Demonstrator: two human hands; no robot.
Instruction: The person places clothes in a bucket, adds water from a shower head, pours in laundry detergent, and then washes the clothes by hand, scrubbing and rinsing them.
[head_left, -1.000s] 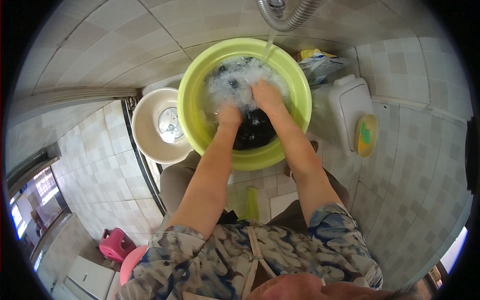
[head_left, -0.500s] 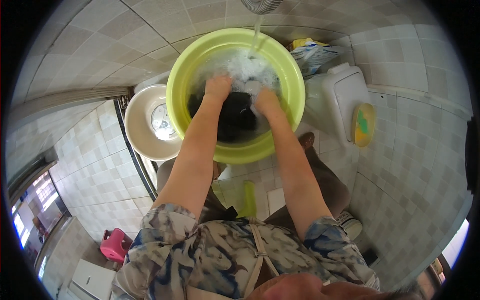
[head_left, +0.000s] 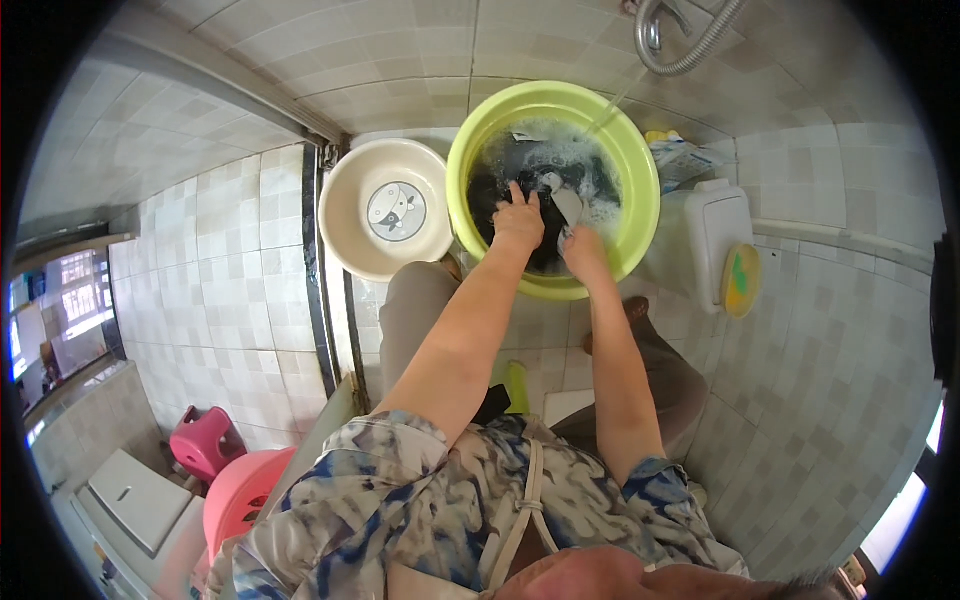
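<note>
1. In the green basin (head_left: pixel 640 200) on the tiled floor (head_left: pixel 820 380), both hands are down in soapy water, working on a dark garment (head_left: pixel 500 205) that lies in the middle of the basin under white foam (head_left: pixel 560 155).
2. The left hand (head_left: pixel 518 222) presses flat on the dark cloth, its fingers spread and pushing down, not closed around anything.
3. The right hand (head_left: pixel 583 252) sits just beside it, near the basin's closer rim, its fingers clenched on a pale fold of the garment.
4. A second ago the hands were reaching further in, wrists deep in the foam; half a second ago they had drawn back onto the dark cloth. Now they are closer together and nearer the person's side, with the right hand gripping where it was open before. That reads as a rubbing stroke: one hand pins the cloth, the other pulls a fold against it.
5. A thin stream of water (head_left: pixel 612 100) falls into the basin from the hose (head_left: pixel 690 62) above.
6. A cream bowl (head_left: pixel 345 235) with a round picture in its bottom stands just left of the basin, touching or nearly so; nothing lies in it.
7. A white container (head_left: pixel 722 235) stands to the right.
</note>
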